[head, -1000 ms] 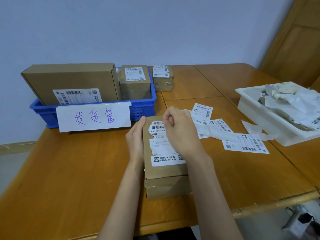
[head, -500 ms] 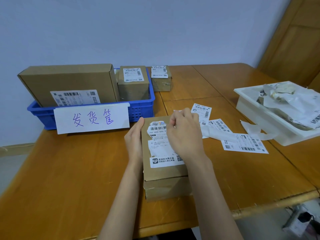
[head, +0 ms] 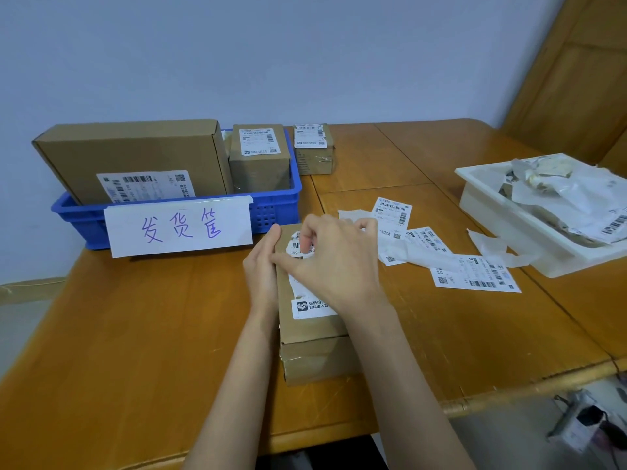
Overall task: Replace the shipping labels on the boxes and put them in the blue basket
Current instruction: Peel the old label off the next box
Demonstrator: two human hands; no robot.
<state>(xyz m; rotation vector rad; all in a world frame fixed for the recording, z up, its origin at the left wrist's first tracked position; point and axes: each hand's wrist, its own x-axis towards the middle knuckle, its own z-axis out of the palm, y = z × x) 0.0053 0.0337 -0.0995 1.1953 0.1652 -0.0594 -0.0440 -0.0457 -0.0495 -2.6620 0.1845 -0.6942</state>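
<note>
A cardboard box [head: 315, 347] lies on the wooden table in front of me, with a partly torn white shipping label [head: 307, 305] on its top. My left hand [head: 263, 269] rests flat against the box's left side. My right hand [head: 334, 262] lies over the label, its fingers curled and pinching at the torn upper part. The blue basket [head: 274, 212] stands at the back left with a paper sign taped to its front. It holds a large box [head: 135, 154] and a small labelled box [head: 259, 161].
Another small labelled box [head: 314, 149] stands on the table just right of the basket. Loose labels [head: 475, 274] and backing paper lie right of my hands. A white tray [head: 502, 218] of crumpled paper scraps sits at the right edge. A wooden door is at the far right.
My right hand has moved left and lower over the label, now covering most of it. The left hand and the box stay where they were.
</note>
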